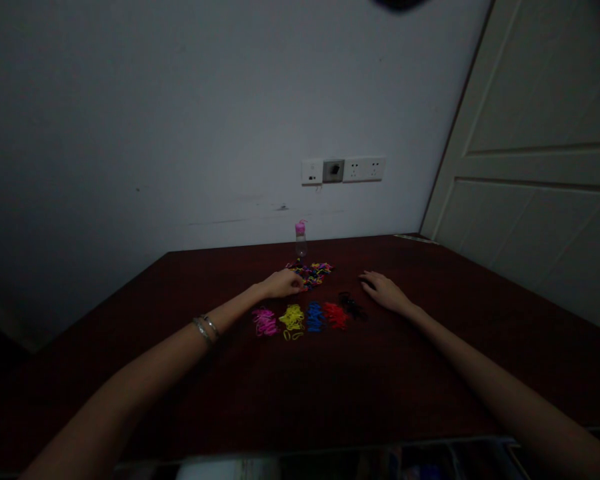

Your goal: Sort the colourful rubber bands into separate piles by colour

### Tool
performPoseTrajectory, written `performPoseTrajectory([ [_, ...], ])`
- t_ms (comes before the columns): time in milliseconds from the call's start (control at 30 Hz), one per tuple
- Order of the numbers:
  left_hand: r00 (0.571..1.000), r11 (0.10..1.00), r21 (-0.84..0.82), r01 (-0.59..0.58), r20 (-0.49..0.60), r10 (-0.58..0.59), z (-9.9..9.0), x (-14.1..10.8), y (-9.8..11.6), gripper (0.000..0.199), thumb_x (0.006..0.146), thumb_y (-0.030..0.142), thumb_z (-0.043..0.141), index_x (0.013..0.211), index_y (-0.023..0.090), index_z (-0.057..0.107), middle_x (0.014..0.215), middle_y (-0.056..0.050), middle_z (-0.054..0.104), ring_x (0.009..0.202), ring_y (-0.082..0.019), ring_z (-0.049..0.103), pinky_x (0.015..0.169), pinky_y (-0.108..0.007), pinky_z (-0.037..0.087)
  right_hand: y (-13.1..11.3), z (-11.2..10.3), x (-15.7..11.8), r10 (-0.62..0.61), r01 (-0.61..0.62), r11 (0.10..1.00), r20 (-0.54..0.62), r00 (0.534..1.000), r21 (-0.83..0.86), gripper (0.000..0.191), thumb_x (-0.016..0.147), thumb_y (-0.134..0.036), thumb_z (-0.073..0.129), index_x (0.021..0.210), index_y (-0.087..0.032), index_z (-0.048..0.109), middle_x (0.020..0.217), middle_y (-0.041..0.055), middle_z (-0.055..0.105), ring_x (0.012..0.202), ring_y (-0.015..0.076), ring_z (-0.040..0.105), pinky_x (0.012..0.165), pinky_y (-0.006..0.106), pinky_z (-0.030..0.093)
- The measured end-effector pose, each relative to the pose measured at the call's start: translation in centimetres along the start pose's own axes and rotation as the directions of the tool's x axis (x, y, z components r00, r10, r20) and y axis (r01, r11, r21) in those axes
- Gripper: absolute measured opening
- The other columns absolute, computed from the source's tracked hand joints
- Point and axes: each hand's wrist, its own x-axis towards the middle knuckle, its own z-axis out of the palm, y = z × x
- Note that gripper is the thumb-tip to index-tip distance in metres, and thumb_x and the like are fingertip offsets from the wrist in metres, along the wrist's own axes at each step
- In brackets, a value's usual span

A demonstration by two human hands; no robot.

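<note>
My left hand (281, 283) is at the near left side of a mixed heap of coloured rubber bands (317, 272), its fingers pinched together. Whatever is between those fingertips is too small to make out. Resting on the table with fingers stretched out, my right hand (381, 290) holds nothing. Between my forearms lie sorted piles in a row: pink bands (265, 322), yellow bands (293, 317), blue bands (315, 317), red bands (335, 315) and black bands (351, 305). The black pile is nearest to my right hand.
Behind the mixed heap stands a small clear bottle (301, 245) with a pink top. The dark red table (260, 393) reaches to a pale wall with sockets (363, 169). A white panelled door (535, 180) is on the right. Items lie below the table's front edge.
</note>
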Motion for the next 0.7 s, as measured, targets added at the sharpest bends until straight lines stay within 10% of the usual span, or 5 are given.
performPoseTrajectory([
  [700,0.955,0.834,-0.536,0.128,-0.16,-0.25,-1.9,1.5,-2.9,0.012,0.065,0.022,0.065,0.068,0.01,0.066,0.052,0.0,0.056,0.047,-0.007,0.045,0.047,-0.019,0.033,-0.1,-0.1,0.0,-0.006,0.006,1.0,-0.016,1.0,-0.003,0.04,0.084,-0.032,0.038,0.115,-0.014,0.057,0.126,0.0124,0.051,0.119,0.0255,0.043,0.101,0.04,0.032],
])
